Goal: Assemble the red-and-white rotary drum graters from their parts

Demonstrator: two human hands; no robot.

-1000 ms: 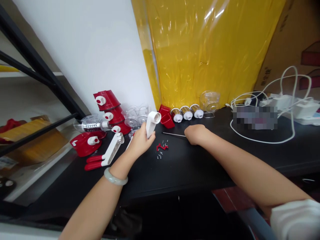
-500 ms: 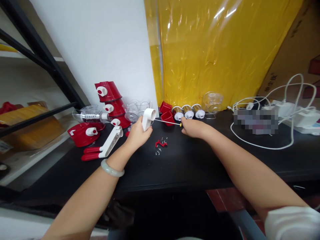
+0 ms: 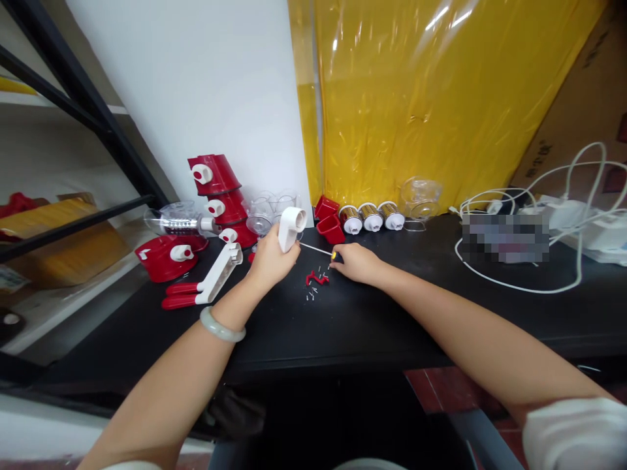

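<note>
My left hand (image 3: 272, 260) is closed round a white plastic crank handle (image 3: 290, 228), its round socket end upward. In my right hand (image 3: 360, 262) is a screwdriver (image 3: 317, 249) with a yellow-and-dark grip; its thin shaft points left toward the white part. The tip lies at or behind that part, and I cannot tell whether it touches a screw. Below the shaft, small red plastic pieces (image 3: 317, 279) lie on the black table (image 3: 372, 326) among several loose screws (image 3: 311, 295). Left of my left wrist rest two white cranks with red handles (image 3: 206, 287).
Red grater housings (image 3: 223, 202) are stacked at the back left, with clear plastic parts (image 3: 267, 209) beside them. Red pushers (image 3: 330, 225) and three metal grater drums (image 3: 371, 217) line the back. White cables (image 3: 539, 287) and a power strip (image 3: 597, 241) occupy the right side.
My right hand has moved left and slightly down with the screwdriver, so its grip is closer to the white part. My left hand has stayed nearly in place.
</note>
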